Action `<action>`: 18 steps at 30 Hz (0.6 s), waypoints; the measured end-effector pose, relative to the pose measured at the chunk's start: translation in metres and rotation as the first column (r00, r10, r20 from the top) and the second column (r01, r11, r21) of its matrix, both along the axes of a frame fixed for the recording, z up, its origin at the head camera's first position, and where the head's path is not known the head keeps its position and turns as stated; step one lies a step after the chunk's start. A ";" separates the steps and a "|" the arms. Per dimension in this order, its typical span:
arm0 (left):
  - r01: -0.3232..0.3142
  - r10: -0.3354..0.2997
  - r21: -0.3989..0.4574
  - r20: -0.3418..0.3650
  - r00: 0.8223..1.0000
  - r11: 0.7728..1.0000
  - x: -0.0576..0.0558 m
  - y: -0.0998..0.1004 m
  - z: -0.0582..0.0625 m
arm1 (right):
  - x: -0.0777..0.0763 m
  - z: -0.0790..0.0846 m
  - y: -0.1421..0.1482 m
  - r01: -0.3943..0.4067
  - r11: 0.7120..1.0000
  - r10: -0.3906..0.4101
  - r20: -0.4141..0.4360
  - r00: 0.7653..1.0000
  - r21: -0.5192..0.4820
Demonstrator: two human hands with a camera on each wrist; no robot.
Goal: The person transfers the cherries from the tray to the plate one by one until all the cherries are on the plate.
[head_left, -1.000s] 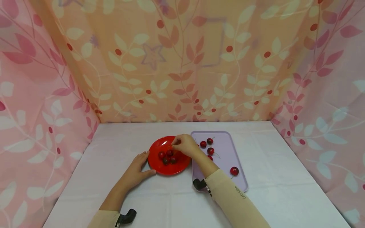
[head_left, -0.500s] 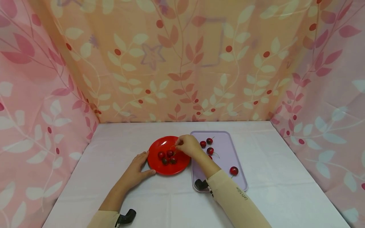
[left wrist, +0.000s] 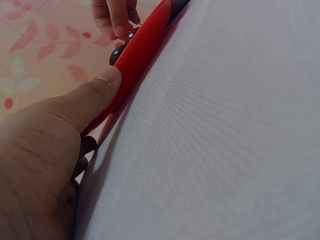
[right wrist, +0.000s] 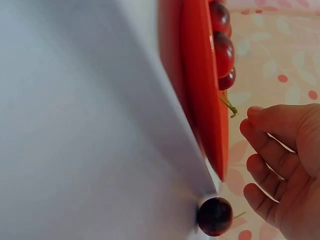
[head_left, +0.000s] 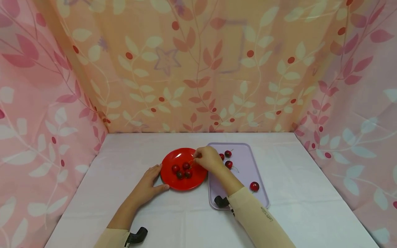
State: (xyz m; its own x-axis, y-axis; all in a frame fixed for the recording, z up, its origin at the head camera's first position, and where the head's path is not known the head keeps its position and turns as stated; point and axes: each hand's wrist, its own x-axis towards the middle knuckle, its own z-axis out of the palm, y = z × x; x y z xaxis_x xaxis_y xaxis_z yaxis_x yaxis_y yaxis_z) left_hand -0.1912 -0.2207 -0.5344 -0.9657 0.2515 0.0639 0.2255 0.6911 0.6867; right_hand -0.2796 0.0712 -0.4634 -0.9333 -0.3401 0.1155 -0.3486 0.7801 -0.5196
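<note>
We saw the left hand (head_left: 148, 183) resting unclenched against the left rim of the red plate (head_left: 173, 156), the right hand (head_left: 209, 159) loosely bent, holding nothing, just beside a stem (right wrist: 229, 106). The cherries (head_left: 186, 166) lay on the plate; we judged them light, slick, best pinched by stems.

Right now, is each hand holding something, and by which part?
The left hand holds the red plate by its rim; the right hand, near a cherry stem, seems to hold nothing.
</note>
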 end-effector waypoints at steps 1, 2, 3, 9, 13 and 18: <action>0.000 0.000 -0.001 0.001 1.000 1.000 0.000 0.000 0.000 | 0.002 0.001 0.001 0.003 1.000 -0.003 -0.002 1.000 0.001; 0.002 -0.002 -0.003 0.000 1.000 1.000 0.000 0.000 0.000 | 0.003 0.003 0.002 0.005 1.000 -0.005 -0.007 1.000 0.003; 0.000 0.000 -0.001 0.001 1.000 1.000 -0.001 0.000 -0.001 | 0.005 0.004 0.002 0.009 1.000 -0.009 -0.008 1.000 0.004; 0.002 -0.002 0.000 0.002 1.000 1.000 -0.002 -0.001 -0.001 | 0.017 0.013 0.007 0.021 0.999 -0.021 -0.029 0.999 -0.025; 0.002 -0.002 -0.001 0.004 1.000 1.000 -0.002 -0.001 -0.001 | 0.026 0.019 0.014 0.032 0.997 -0.035 -0.045 0.998 -0.068; -0.003 0.003 -0.004 0.008 1.000 1.000 -0.002 -0.001 -0.001 | 0.034 0.023 0.024 0.021 0.993 -0.030 -0.080 0.996 -0.114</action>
State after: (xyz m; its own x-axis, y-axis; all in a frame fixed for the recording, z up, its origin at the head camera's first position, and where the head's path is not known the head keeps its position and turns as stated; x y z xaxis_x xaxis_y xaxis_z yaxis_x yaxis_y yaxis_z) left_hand -0.1928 -0.2212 -0.5357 -0.9670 0.2487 0.0551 0.2177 0.6942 0.6860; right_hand -0.2458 0.0956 -0.4401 -0.9275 -0.2964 0.2277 -0.3737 0.7270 -0.5760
